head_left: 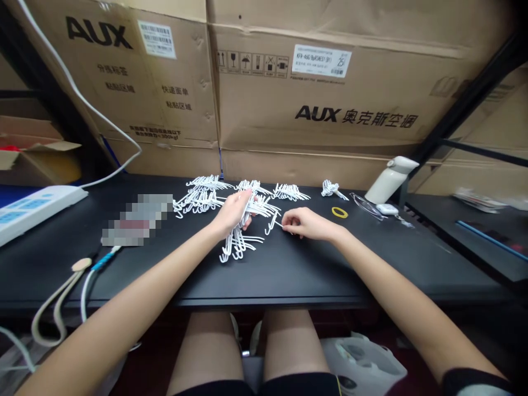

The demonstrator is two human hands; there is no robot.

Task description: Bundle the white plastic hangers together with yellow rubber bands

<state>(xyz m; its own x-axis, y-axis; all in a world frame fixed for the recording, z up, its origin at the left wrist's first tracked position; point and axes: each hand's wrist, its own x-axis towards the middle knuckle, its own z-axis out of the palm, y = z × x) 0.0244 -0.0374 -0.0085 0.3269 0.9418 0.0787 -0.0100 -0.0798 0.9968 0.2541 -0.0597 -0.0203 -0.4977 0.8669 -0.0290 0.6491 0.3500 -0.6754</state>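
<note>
My left hand (234, 212) is closed round a bundle of small white plastic hooks (238, 245) that hangs down onto the black table (289, 269). Just to its right, my right hand (303, 223) pinches the shank of a single white hook (273, 223) lying on the table. Behind both hands lie more white hooks: a loose heap (198, 198) at the left, a small bunch (291, 192) in the middle and another little bunch (332, 188) further right.
A yellow rubber band (340, 212) lies right of my right hand. Glasses (363, 204) and a white device (391, 179) sit at the back right. A power strip (33, 209) and cables (74, 275) occupy the left. Cardboard boxes (313, 110) wall the back.
</note>
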